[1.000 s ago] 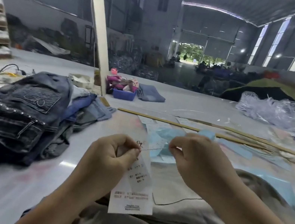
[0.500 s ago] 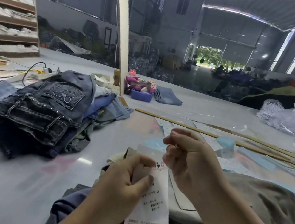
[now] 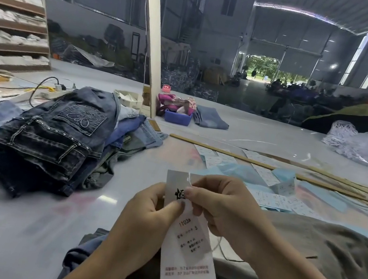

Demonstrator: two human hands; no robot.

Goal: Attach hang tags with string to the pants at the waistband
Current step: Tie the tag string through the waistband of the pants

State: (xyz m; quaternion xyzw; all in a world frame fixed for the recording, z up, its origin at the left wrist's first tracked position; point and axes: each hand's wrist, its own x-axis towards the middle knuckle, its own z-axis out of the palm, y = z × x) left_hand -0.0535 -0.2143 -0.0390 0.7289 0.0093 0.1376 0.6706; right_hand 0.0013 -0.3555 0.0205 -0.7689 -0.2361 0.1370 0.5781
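Centrally, low in the frame, the left hand [image 3: 151, 209] and right hand [image 3: 220, 205] both pinch the upper part of a white hang tag [image 3: 188, 250] printed "1103#" and "S". A thin string [image 3: 217, 245] trails under the right hand. Grey-olive pants [image 3: 329, 258] lie beneath, lower right. Left of centre sits a stack of dark jeans [image 3: 55, 138]; loose tags [image 3: 267, 176] lie right of centre, a blue basket [image 3: 178, 117] beyond.

A garment warehouse: high metal hall, stacked jeans [image 3: 56, 131] on a long table [image 3: 16, 220], stocked shelving [image 3: 15, 13].
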